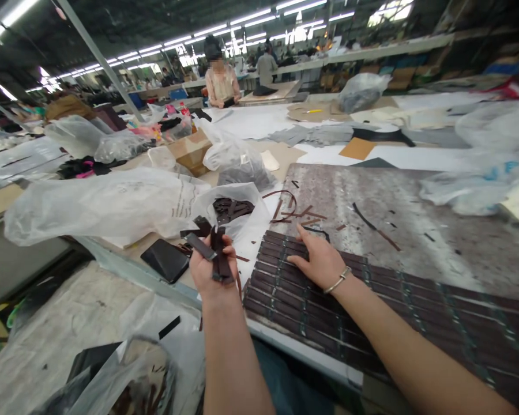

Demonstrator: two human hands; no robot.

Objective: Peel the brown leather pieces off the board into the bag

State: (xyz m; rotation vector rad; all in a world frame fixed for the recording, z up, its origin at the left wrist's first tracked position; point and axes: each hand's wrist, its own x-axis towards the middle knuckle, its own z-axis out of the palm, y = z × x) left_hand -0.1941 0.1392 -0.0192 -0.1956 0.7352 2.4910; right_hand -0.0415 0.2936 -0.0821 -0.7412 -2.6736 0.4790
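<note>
My left hand [211,271], palm up, has its fingers curled round a loose bundle of short dark brown strips [219,253]. The strips point several ways. Just beyond it, an open clear plastic bag [259,216] holds more dark strips [232,208]. My right hand [322,259], with a bracelet [339,280] at the wrist, rests on rows of dark brown strips [294,297] laid side by side at the table edge. Its thumb and forefinger are apart, with nothing seen between them; the other fingers are partly hidden.
A phone-like black slab [165,260] lies left of my left hand. Thin brown offcuts [311,216] litter the stained work board [372,213]. A large plastic bag [108,204] lies at the left, and another bag of scraps [142,374] below. A person [222,80] works across the table.
</note>
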